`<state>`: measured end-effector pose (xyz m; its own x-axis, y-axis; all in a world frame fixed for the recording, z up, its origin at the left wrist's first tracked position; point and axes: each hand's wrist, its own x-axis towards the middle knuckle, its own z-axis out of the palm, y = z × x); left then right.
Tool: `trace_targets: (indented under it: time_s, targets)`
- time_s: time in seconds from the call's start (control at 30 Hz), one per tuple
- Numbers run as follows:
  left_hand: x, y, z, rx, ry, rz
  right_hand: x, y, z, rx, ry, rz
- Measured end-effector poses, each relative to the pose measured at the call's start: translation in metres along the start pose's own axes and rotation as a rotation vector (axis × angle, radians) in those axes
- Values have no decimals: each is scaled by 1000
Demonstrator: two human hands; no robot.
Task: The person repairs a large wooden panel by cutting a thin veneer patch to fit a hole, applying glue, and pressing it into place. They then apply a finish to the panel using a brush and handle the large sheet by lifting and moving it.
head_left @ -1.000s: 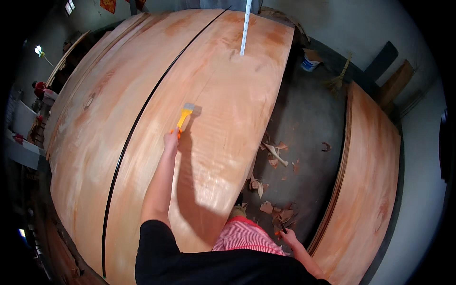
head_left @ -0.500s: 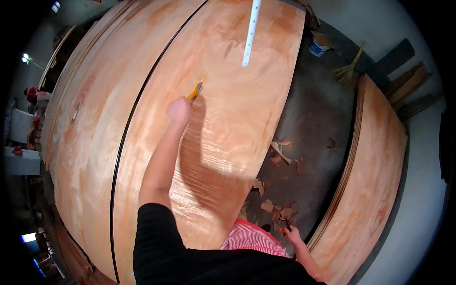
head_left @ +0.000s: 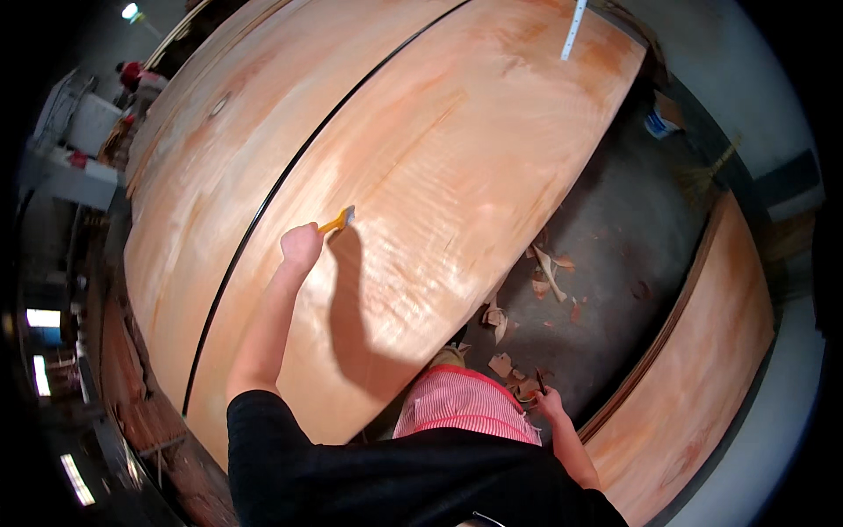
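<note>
My left hand (head_left: 301,246) is closed round the yellow handle of a scraper (head_left: 337,220). The tool's flat grey blade points away from me, low over a large pale wooden sheet (head_left: 439,176); whether it touches the wood I cannot tell. A shadow of the arm falls across the sheet beside it. Down by my right side, my right hand (head_left: 549,403) grips a slim dark tool (head_left: 540,381), whose kind is not clear. It hangs above the floor, beyond the edge of the sheet.
A black strip (head_left: 281,176) runs along the sheet, left of my arm. Hanging at the top is a white perforated strip (head_left: 573,31). Wood scraps (head_left: 549,272) litter the floor at right, beside another stack of sheets (head_left: 702,351). Farther off are a bucket (head_left: 660,121) and a broom (head_left: 707,171).
The view has turned, so the sheet appears shifted and tilted. My left hand has drawn the scraper back toward me, away from an orange streak. The right hand still holds its tool.
</note>
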<state>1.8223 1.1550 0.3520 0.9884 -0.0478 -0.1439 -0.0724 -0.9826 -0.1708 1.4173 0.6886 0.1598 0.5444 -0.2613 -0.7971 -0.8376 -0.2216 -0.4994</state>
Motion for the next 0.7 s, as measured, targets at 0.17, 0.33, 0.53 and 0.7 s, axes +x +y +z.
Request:
trace_targets:
  time_s: [0.17, 0.33, 0.53, 0.7]
  targets:
    - [-105, -55, 32, 52, -73, -161, -4, 71, -4, -101, -41, -10]
    - [-218, -122, 77, 80, -101, -415, -21, 153, -17, -314, -37, -64]
    - [-343, -182, 79, 74, -175, -734, -33, 169, -28, -551, -105, -43]
    - [-376, -202, 110, -473, 35, -811, -44, 111, 0, -541, -95, -125]
